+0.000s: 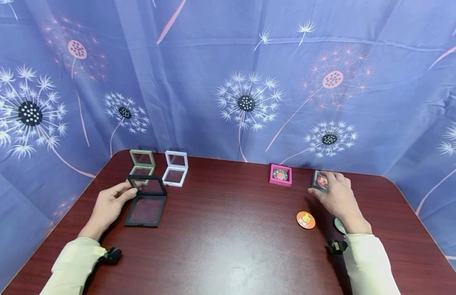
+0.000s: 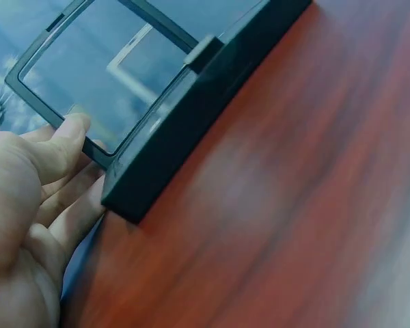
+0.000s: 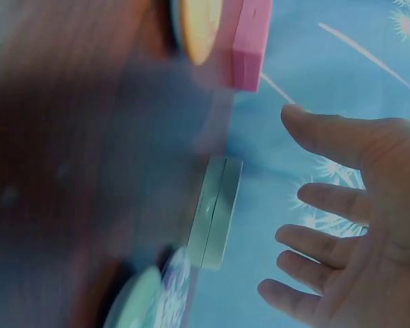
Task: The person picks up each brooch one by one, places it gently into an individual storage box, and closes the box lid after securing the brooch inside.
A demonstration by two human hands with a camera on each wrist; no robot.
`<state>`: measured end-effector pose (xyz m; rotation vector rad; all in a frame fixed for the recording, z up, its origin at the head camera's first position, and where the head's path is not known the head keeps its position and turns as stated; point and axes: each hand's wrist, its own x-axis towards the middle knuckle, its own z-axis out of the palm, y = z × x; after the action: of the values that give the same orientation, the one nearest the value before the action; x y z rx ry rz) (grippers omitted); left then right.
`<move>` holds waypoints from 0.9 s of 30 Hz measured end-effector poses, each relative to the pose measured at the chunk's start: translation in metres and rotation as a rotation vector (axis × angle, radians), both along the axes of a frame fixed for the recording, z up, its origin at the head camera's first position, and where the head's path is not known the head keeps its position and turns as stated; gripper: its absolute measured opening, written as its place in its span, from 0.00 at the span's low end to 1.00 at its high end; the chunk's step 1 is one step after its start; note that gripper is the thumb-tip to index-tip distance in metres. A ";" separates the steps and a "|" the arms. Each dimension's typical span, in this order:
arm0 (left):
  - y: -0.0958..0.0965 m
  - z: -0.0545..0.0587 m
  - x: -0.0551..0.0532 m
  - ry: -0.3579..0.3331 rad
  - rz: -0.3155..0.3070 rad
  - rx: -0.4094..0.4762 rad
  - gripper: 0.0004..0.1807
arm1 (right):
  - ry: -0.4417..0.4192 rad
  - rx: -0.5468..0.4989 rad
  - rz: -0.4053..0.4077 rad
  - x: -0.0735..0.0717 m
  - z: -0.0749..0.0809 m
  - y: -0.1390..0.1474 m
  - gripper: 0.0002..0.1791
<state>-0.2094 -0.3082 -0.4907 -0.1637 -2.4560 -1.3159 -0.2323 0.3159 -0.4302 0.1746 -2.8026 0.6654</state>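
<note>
My left hand (image 1: 109, 205) pinches the raised lid of a black display case (image 1: 146, 210) at its left edge, thumb on one side and fingers behind. The case stands open on the table, with a clear window in each half; in the left wrist view the thumb (image 2: 70, 140) presses the lid frame. My right hand (image 1: 340, 200) hovers over a small dark grey case (image 1: 315, 180) with a red and orange badge inside. In the right wrist view its fingers are spread, apart from that closed case (image 3: 215, 212). An orange round badge (image 1: 305, 220) lies nearby.
A green-framed case (image 1: 142, 159) and a white case (image 1: 175, 177) stand open at the back left. A closed pink case (image 1: 281, 175) holding a badge lies back right. A pale green badge (image 1: 339, 226) lies beside my right wrist. A blue dandelion-print curtain (image 1: 198, 82) hangs behind the table.
</note>
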 end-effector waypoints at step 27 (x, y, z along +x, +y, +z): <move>0.092 -0.005 -0.012 0.005 -0.198 0.160 0.11 | -0.340 0.174 -0.042 0.018 0.000 0.065 0.40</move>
<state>-0.2216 -0.2166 -0.4959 -0.3764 -2.3665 -1.5856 -0.2147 0.3812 -0.4305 0.0358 -3.1814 0.4780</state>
